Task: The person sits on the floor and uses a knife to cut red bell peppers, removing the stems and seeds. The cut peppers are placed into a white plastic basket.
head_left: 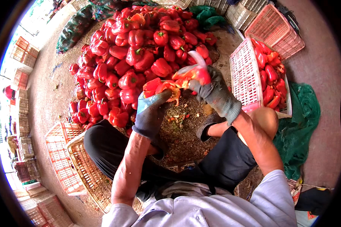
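Note:
My left hand [151, 113], in a grey and blue work glove, closes around a red bell pepper [166, 89] that is cut open, its pale inside showing. My right hand [218, 92], also gloved, is closed on a knife whose curved pale blade [197, 58] sticks up past the fingers; its handle is hidden. Against the right fingers lies a torn, motion-blurred red pepper piece [196, 75], touching or close to the left hand's pepper. Both hands are in front of a large heap of red bell peppers [129, 70]. Seeds and scraps [180, 119] litter the ground below them.
At right stands a pink and white plastic crate [246, 75] of red peppers, beside a green net [297, 128]. Another pink crate [271, 28] is behind it. Two crates [85, 166] lean by my left knee. A filled net sack [75, 32] lies far left.

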`<state>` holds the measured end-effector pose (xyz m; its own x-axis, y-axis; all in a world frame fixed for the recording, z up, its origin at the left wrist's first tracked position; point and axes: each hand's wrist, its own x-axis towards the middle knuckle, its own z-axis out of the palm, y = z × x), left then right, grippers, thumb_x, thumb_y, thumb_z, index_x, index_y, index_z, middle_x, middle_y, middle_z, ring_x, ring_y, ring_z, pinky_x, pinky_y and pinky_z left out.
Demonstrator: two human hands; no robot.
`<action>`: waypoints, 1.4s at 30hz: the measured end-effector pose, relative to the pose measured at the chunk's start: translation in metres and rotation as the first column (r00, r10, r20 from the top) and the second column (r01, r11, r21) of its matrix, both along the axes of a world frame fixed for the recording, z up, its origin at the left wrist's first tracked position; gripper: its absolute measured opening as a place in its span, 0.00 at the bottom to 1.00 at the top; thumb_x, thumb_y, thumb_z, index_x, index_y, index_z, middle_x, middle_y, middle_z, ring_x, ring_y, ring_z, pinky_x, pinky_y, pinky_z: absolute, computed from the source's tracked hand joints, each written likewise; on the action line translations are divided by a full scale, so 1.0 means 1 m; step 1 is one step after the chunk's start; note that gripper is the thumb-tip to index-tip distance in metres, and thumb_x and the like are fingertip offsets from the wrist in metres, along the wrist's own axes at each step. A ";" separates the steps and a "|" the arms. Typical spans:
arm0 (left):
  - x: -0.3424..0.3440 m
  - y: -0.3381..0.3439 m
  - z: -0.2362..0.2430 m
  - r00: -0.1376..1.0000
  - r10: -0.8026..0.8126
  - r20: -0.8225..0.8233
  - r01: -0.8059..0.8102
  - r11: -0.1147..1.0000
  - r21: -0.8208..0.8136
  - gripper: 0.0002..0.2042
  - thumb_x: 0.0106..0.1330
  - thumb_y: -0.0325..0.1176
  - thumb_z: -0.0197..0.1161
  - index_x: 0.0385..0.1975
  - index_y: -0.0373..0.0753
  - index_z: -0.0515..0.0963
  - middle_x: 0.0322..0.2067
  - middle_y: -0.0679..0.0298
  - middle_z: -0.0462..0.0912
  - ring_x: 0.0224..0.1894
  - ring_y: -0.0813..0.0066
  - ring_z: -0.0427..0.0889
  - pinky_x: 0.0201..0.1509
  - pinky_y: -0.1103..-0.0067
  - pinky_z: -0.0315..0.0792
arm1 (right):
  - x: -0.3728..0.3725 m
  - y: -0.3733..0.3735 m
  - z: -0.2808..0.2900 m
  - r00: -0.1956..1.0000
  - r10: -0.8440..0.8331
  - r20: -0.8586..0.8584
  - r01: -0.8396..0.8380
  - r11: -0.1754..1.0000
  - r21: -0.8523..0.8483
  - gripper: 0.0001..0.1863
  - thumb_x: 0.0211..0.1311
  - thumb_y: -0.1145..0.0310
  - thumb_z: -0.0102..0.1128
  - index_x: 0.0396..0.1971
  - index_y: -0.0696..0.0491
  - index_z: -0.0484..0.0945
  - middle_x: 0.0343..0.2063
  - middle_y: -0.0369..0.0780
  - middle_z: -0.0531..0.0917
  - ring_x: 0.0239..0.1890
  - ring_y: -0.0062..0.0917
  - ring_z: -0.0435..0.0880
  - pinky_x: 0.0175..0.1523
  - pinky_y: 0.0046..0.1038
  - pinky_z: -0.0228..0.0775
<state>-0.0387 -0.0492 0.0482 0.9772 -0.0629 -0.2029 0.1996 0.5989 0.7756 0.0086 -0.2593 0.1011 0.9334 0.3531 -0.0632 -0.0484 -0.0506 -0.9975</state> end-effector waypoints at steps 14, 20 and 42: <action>0.001 0.003 0.005 0.978 -0.139 0.159 0.002 0.761 0.649 0.20 0.53 0.25 0.77 0.47 0.33 0.81 0.40 0.66 0.87 0.44 0.80 0.84 0.50 0.79 0.79 | 0.012 0.004 -0.022 0.783 0.308 0.541 -0.166 0.941 -0.294 0.22 0.59 0.69 0.71 0.54 0.51 0.82 0.51 0.46 0.87 0.51 0.36 0.88 0.54 0.34 0.80; 0.001 0.004 0.014 0.998 -0.037 -0.060 0.044 0.990 0.135 0.18 0.60 0.24 0.73 0.50 0.33 0.81 0.41 0.65 0.88 0.36 0.81 0.84 0.39 0.83 0.76 | 0.014 0.018 -0.029 0.729 0.046 0.684 0.028 0.995 -0.096 0.18 0.58 0.71 0.71 0.50 0.54 0.82 0.51 0.48 0.87 0.52 0.34 0.88 0.53 0.32 0.79; 0.016 -0.034 -0.011 0.973 0.020 0.229 -0.106 0.922 0.372 0.13 0.64 0.31 0.72 0.45 0.32 0.84 0.37 0.70 0.87 0.37 0.85 0.82 0.41 0.84 0.75 | 0.019 0.007 0.006 0.588 -0.158 0.794 0.314 0.948 -0.044 0.20 0.59 0.69 0.72 0.52 0.51 0.82 0.40 0.40 0.89 0.38 0.37 0.89 0.44 0.33 0.82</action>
